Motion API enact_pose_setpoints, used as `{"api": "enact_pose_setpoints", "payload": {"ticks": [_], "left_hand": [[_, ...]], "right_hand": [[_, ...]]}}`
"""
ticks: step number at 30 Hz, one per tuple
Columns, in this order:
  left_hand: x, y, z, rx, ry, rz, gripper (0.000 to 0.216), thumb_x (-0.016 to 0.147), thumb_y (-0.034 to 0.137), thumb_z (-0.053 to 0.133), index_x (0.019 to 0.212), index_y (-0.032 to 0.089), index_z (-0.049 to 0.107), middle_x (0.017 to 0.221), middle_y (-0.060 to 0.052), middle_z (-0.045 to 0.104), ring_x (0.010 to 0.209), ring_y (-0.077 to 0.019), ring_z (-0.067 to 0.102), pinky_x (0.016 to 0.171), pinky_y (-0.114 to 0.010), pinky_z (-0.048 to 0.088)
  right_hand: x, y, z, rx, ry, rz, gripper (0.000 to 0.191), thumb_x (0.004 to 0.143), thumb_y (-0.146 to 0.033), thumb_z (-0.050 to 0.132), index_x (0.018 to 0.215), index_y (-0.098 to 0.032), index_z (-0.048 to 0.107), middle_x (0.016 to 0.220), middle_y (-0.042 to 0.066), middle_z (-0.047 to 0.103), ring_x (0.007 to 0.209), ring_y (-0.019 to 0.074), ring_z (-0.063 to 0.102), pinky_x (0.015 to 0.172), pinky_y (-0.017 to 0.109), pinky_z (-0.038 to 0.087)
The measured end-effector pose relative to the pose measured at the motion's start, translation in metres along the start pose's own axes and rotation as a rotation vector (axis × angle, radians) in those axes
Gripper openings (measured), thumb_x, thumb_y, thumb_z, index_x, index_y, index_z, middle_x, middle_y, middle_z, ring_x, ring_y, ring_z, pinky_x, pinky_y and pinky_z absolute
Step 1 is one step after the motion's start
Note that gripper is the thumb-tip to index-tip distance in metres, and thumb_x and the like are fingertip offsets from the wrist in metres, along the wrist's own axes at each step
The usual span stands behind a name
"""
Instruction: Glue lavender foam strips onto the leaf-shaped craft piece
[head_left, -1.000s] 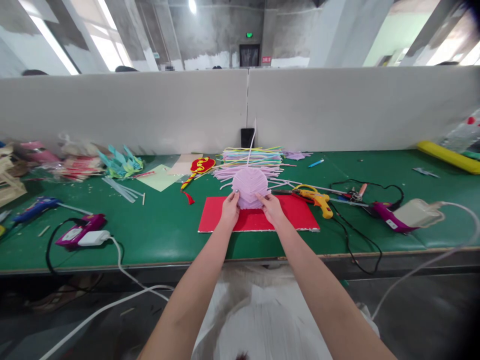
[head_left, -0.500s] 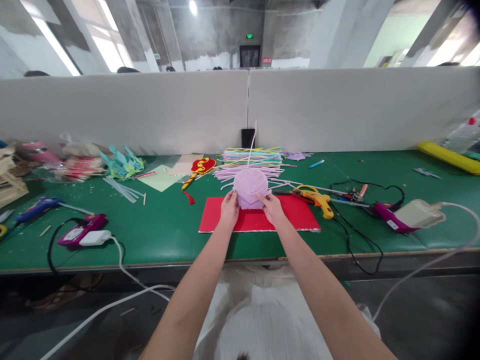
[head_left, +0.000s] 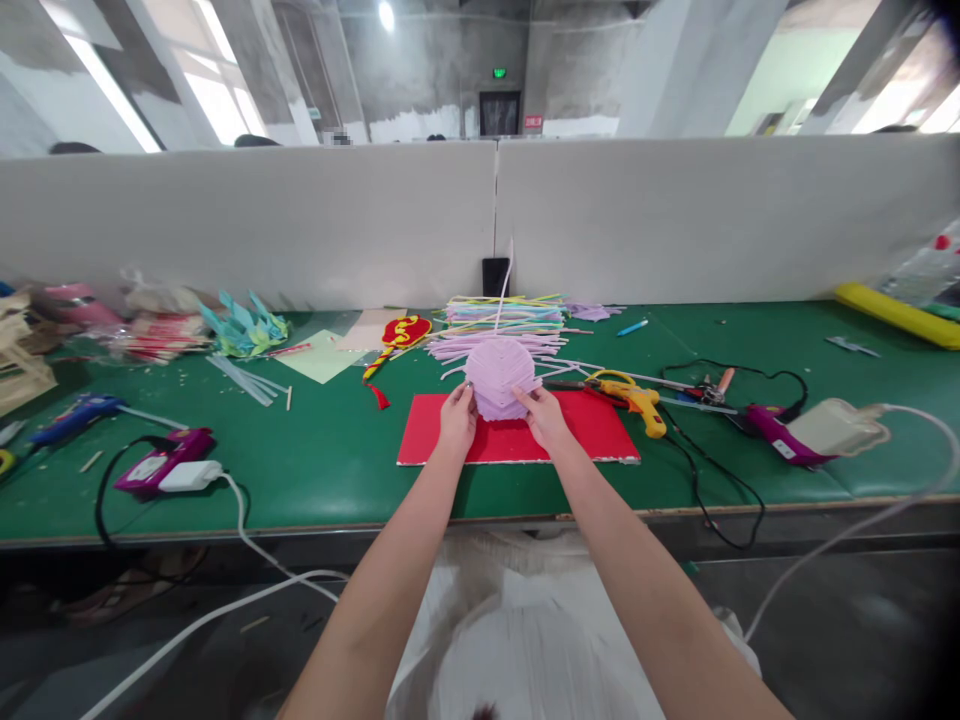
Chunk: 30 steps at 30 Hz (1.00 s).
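Note:
Between my hands is a lilac leaf-shaped piece (head_left: 499, 376) made of fuzzy pipe cleaners, with a long pale stem rising from its far end. My left hand (head_left: 457, 415) pinches its left edge, and my right hand (head_left: 541, 415) pinches its lower right edge. Both are over a red board (head_left: 585, 430) on the green table. Beyond the leaf lies a pile of pastel pipe cleaners (head_left: 510, 318). A yellow glue gun (head_left: 637, 400) rests at the board's right end, and what looks like dark-bladed pliers or scissors partly shows beside it.
Left of the pile lies a red and yellow fan-shaped ornament (head_left: 405, 332). Purple power sockets (head_left: 169, 465) with cables stand at both sides. A blue glue gun (head_left: 79, 418) lies far left. A blue pen (head_left: 633, 328) and a grey partition (head_left: 300, 225) are behind.
Almost nothing differs. The leaf and both hands have shifted very slightly left, with the same pinch kept on both edges.

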<state>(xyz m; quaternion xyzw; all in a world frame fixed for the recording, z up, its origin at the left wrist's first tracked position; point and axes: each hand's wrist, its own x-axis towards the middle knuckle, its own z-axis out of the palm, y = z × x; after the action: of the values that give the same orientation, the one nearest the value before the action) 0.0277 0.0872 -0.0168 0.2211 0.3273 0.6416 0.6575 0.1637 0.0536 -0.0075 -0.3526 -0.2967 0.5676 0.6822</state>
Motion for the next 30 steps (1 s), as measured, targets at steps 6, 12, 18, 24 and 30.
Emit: {"api": "enact_pose_setpoints", "payload": {"ticks": [6,12,18,24,30], "left_hand": [[-0.001,0.000,0.000,-0.004,-0.002,0.004,0.025,0.068,0.022,0.076,0.089,0.016,0.065,0.075,-0.002,0.071,0.071,-0.0127,0.066,0.079,-0.027,0.049],[-0.006,0.004,0.002,-0.013,-0.007,0.014,0.027,0.068,0.025,0.077,0.089,0.017,0.064,0.077,-0.001,0.071,0.064,-0.0096,0.064,0.064,-0.020,0.048],[-0.009,0.006,0.006,-0.019,0.001,0.006,0.025,0.068,0.024,0.078,0.088,0.017,0.065,0.073,0.001,0.071,0.061,-0.0082,0.063,0.061,-0.018,0.047],[-0.010,0.005,0.009,-0.009,-0.012,0.010,0.021,0.072,0.023,0.075,0.089,0.015,0.068,0.077,-0.002,0.072,0.065,-0.0099,0.065,0.069,-0.021,0.050],[-0.008,0.003,0.008,0.000,-0.021,0.021,0.017,0.074,0.025,0.073,0.086,0.014,0.068,0.087,-0.006,0.074,0.087,-0.0155,0.067,0.088,-0.028,0.048]], "right_hand": [[0.000,-0.001,0.001,-0.007,-0.002,-0.001,0.055,0.050,-0.032,0.085,0.100,-0.019,0.066,0.092,0.003,0.075,0.090,0.0224,0.068,0.082,0.037,0.054],[0.000,-0.001,0.001,-0.024,-0.005,-0.011,0.057,0.050,-0.035,0.085,0.102,-0.020,0.065,0.094,0.004,0.074,0.091,0.0222,0.068,0.082,0.036,0.054],[-0.001,0.000,0.002,-0.042,-0.014,-0.017,0.054,0.051,-0.035,0.084,0.099,-0.019,0.066,0.093,0.004,0.074,0.090,0.0219,0.068,0.082,0.037,0.054],[-0.001,0.002,0.001,-0.062,-0.018,-0.012,0.047,0.050,-0.035,0.085,0.090,-0.018,0.067,0.089,0.003,0.075,0.088,0.0227,0.068,0.082,0.038,0.054],[0.000,0.003,0.000,-0.079,-0.015,-0.004,0.046,0.050,-0.035,0.085,0.090,-0.018,0.067,0.088,0.004,0.075,0.090,0.0231,0.068,0.083,0.039,0.053]]}}
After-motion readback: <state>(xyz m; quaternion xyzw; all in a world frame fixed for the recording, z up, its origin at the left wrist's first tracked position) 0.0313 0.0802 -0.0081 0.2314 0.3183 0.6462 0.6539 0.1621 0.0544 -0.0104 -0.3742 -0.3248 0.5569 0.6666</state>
